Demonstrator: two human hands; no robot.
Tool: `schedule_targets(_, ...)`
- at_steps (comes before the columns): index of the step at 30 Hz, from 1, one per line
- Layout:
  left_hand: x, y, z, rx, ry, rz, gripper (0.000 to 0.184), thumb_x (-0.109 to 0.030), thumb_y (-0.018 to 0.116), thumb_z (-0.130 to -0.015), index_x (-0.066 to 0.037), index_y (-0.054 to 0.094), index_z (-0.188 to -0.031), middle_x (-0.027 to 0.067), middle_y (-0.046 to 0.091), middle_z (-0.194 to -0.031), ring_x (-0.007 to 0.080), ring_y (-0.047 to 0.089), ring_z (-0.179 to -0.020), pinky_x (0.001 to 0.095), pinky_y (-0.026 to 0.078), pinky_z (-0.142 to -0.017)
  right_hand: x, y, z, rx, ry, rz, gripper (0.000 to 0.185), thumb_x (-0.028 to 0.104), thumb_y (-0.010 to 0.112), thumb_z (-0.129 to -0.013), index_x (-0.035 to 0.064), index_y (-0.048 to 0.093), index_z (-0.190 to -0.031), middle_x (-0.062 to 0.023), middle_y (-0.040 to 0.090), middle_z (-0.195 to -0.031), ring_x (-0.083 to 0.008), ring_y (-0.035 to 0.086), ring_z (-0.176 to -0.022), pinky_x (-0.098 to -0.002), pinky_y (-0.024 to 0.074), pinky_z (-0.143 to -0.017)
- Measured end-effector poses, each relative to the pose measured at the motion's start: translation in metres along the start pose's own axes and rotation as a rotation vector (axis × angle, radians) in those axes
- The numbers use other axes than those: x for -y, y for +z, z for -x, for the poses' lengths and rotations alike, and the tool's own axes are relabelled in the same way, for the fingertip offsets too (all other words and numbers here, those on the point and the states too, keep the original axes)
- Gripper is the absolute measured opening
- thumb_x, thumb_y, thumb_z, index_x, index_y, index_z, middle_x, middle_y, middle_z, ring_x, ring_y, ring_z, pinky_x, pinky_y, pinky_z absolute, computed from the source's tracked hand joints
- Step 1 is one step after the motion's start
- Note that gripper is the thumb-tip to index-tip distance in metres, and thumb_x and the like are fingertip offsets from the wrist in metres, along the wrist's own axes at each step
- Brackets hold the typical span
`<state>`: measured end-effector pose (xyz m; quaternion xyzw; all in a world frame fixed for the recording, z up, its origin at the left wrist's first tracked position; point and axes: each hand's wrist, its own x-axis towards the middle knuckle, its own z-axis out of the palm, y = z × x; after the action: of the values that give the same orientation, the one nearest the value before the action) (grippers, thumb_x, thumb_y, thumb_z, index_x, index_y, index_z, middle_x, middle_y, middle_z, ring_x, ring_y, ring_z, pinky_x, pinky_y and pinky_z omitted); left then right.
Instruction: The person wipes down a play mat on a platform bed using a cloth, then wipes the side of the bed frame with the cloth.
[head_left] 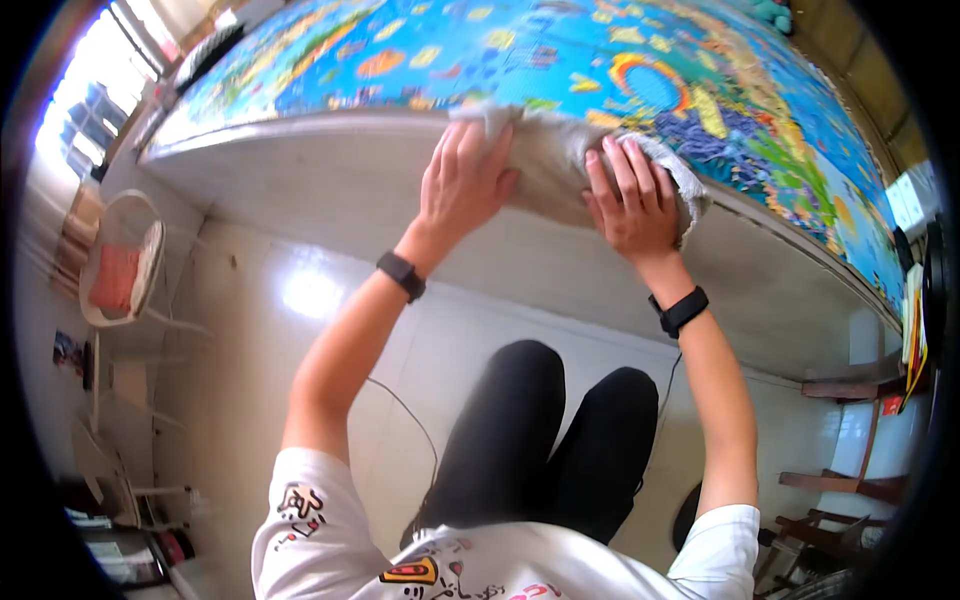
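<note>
A grey-beige cloth [550, 160] is draped over the near edge of a wide, raised surface with a blue sea-picture cover [480, 60]. My left hand [465, 175] presses on the cloth's left part, fingers bent over its upper edge and thumb apart. On the right part lies my right hand [635, 200], its fingers slightly spread and curved onto the bunched fabric. Both hands grip the cloth against the edge and the pale side panel [330, 175] below. The fabric under my palms is hidden. A dark band sits on each wrist.
To the left stands a light chair [125, 260] with a pink cushion [117, 278]. Wooden furniture [850, 485] is at lower right. A thin cable [405, 410] runs over the tiled floor [300, 390] near my legs. Papers [913, 315] stand at the far right.
</note>
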<state>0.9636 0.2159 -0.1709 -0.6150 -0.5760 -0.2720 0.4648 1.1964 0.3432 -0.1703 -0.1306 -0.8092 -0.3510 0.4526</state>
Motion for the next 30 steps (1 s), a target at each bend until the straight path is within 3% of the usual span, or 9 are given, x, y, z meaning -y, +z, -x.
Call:
schedule_targets(4,-0.019,0.012,0.026,0.059,-0.026,-0.013,0.044,-0.015,0.070,-0.086,-0.006,0.066,-0.129,0.0199,0.052,-0.131,0.0403,0.053,-0.124,0.0482,0.049,-0.102,0.021,0.022,0.032,0.143,-0.105,-0.095,0.050,0.027,0.060,-0.100,0.0170,0.053,-0.148,0.0002,0.048,-0.158,-0.0187,0.042,-0.148,-0.0427,0.0380,-0.115)
schedule_targets(8,-0.039,0.046,0.101,0.200,0.197,0.155,0.029,-0.014,0.066,-0.088,-0.003,0.071,-0.114,0.0154,0.056,-0.136,0.0344,0.052,-0.131,0.0468,0.047,-0.109,0.036,0.040,0.092,0.435,-0.435,-0.105,0.052,0.016,0.052,-0.104,0.0127,0.045,-0.156,-0.0033,0.041,-0.163,-0.0217,0.035,-0.153,-0.0372,0.0304,-0.124)
schedule_targets(9,-0.044,0.052,0.119,0.255,0.200,0.158,0.028,-0.015,0.065,-0.088,-0.003,0.071,-0.113,0.0117,0.057,-0.139,0.0304,0.051,-0.134,0.0455,0.045,-0.114,0.046,0.055,0.114,0.420,-0.339,-0.307,0.060,0.015,0.059,-0.091,0.0133,0.051,-0.150,-0.0011,0.046,-0.160,-0.0199,0.039,-0.151,-0.0426,0.0377,-0.118)
schedule_targets(12,-0.056,0.072,0.166,0.349,0.237,0.200,0.032,-0.018,0.063,-0.089,-0.005,0.071,-0.117,0.0092,0.056,-0.142,0.0290,0.046,-0.140,0.0460,0.039,-0.119,0.062,0.065,0.156,0.598,-0.670,0.126,0.048,0.019,0.043,-0.110,0.0122,0.042,-0.158,-0.0003,0.039,-0.165,-0.0203,0.034,-0.153,-0.0359,0.0294,-0.125)
schedule_targets(14,-0.069,0.073,0.194,0.505,0.264,0.153,0.036,-0.020,0.061,-0.090,-0.005,0.070,-0.121,0.0080,0.056,-0.143,0.0283,0.043,-0.143,0.0464,0.034,-0.122,0.073,0.058,0.155,1.076,0.026,-0.700,0.049,0.020,0.044,-0.109,0.0136,0.042,-0.158,0.0000,0.040,-0.164,-0.0200,0.037,-0.151,-0.0363,0.0322,-0.123)
schedule_targets(15,-0.075,0.075,0.207,0.566,0.280,0.119,0.037,-0.021,0.060,-0.090,-0.006,0.070,-0.123,0.0074,0.055,-0.144,0.0279,0.041,-0.144,0.0466,0.031,-0.124,0.071,0.055,0.157,1.090,0.129,-0.835,0.049,0.020,0.045,-0.108,0.0145,0.044,-0.157,0.0000,0.041,-0.164,-0.0198,0.039,-0.150,-0.0368,0.0338,-0.122)
schedule_targets(16,-0.084,0.083,0.235,0.561,0.292,0.085,0.043,-0.023,0.059,-0.091,-0.005,0.067,-0.129,0.0064,0.055,-0.146,0.0282,0.039,-0.146,0.0467,0.026,-0.126,0.068,0.052,0.158,1.096,0.236,-0.969,0.049,0.020,0.047,-0.107,0.0153,0.046,-0.156,0.0000,0.042,-0.163,-0.0196,0.040,-0.149,-0.0373,0.0354,-0.120)
schedule_targets(21,-0.101,0.057,0.192,0.440,0.102,0.174,0.040,-0.026,0.065,-0.093,-0.001,0.068,-0.123,0.0154,0.056,-0.142,0.0343,0.048,-0.138,0.0495,0.037,-0.120,0.034,0.008,0.149,0.614,-0.363,-0.300,0.052,0.018,0.057,-0.097,0.0203,0.057,-0.149,0.0002,0.048,-0.158,-0.0169,0.047,-0.143,-0.0409,0.0412,-0.115)
schedule_targets(30,-0.117,0.021,-0.038,-0.192,-0.074,0.242,0.037,-0.008,0.066,-0.085,0.004,0.064,-0.120,0.0196,0.050,-0.149,0.0360,0.050,-0.137,0.0457,0.045,-0.113,-0.090,-0.060,0.038,0.279,-0.043,0.016,0.048,0.027,0.066,-0.093,0.0219,0.063,-0.140,-0.0014,0.053,-0.154,-0.0232,0.042,-0.149,-0.0453,0.0275,-0.122)
